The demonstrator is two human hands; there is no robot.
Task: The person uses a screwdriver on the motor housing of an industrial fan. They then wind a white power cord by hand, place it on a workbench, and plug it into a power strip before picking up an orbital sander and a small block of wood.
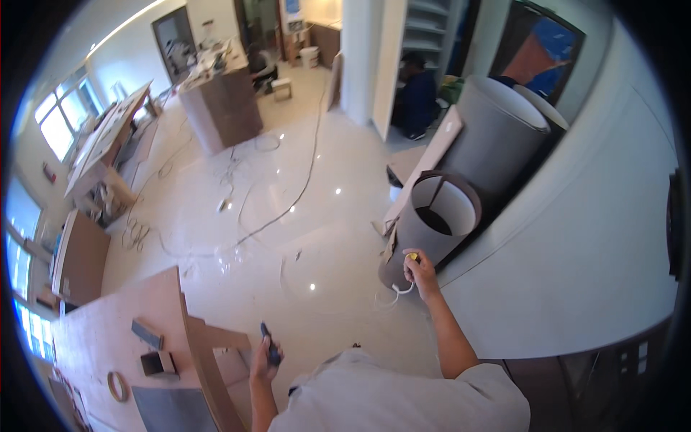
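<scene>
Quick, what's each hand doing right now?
Left hand: closed, holding a dark handheld tool.
Right hand: closed around a small yellow item; whether it connects to the white cord below can't be told.

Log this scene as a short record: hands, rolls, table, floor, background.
Left hand: holding a dark tool, exact kind unclear
Right hand: gripping a small yellow thing; white cord just below
Rolls: near grey roll beside the right hand; larger grey roll beyond it
Table: wooden, at left, bearing a brown ring and grey block
Floor: pale, glossy, crossed by a long cable
Background: person in dark clothing, low down near shelves
</scene>
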